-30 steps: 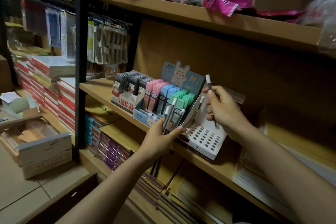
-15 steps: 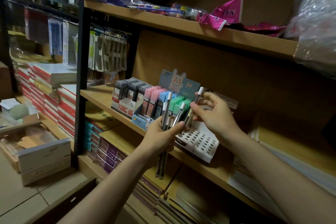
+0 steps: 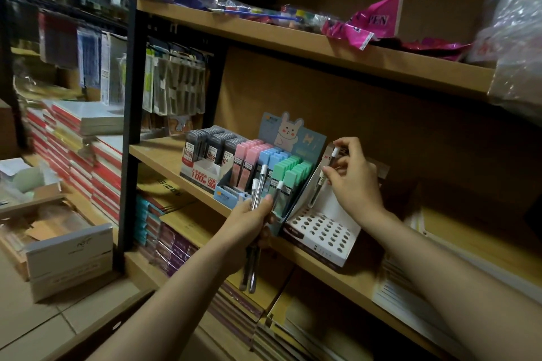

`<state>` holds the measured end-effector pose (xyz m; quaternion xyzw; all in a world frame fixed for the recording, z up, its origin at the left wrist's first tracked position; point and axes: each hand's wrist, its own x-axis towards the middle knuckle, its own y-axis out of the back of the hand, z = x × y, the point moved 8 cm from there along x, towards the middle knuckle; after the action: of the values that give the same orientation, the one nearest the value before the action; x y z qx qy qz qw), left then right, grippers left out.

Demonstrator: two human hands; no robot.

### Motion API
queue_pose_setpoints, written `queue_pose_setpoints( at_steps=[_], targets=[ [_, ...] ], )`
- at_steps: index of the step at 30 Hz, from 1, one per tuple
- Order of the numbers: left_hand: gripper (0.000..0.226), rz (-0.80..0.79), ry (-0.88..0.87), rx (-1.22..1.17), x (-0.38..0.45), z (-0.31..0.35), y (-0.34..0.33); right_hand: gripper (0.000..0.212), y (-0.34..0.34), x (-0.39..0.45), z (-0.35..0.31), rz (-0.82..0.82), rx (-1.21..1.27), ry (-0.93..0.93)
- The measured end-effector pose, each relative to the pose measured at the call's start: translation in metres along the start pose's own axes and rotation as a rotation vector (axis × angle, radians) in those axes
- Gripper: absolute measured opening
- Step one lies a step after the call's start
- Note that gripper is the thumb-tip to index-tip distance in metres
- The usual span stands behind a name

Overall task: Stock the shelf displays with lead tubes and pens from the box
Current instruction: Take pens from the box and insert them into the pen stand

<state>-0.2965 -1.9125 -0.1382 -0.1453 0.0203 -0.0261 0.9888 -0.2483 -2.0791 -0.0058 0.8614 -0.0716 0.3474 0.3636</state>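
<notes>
Nearest to me, my left hand (image 3: 249, 221) has its grip closed around a bundle of pens (image 3: 254, 208); their white caps stand up above the fingers and the dark ends hang below the palm. A little farther, my right hand (image 3: 353, 182) pinches a single pen (image 3: 321, 177) between thumb and fingers, held tilted over the white holder with round holes (image 3: 322, 231) (I count no pen standing in it). This holder sits on the middle shelf (image 3: 158, 155). Just beside it, on the left, is the rabbit display (image 3: 281, 155) with pink, blue and green lead tubes (image 3: 289, 170), and behind that the grey lead tube box (image 3: 205, 152).
</notes>
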Motion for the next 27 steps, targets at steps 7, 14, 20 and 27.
queue_pose_setpoints(
  at_steps=[7, 14, 20, 27],
  targets=[
    [0.030, -0.100, -0.016, -0.080, -0.003, 0.012, -0.004, 0.044, -0.010, 0.001, 0.008, 0.013, -0.048, 0.015],
    [0.029, -0.086, -0.029, -0.066, -0.003, 0.013, -0.007, 0.040, -0.006, -0.006, 0.013, 0.060, -0.075, 0.058],
    [0.026, -0.071, -0.032, -0.042, -0.001, 0.010, -0.007, 0.037, -0.009, -0.008, 0.012, 0.045, -0.060, 0.046],
    [0.025, -0.073, -0.021, -0.029, -0.001, 0.007, -0.007, 0.025, -0.012, -0.008, 0.010, 0.076, -0.067, 0.042]
  ],
)
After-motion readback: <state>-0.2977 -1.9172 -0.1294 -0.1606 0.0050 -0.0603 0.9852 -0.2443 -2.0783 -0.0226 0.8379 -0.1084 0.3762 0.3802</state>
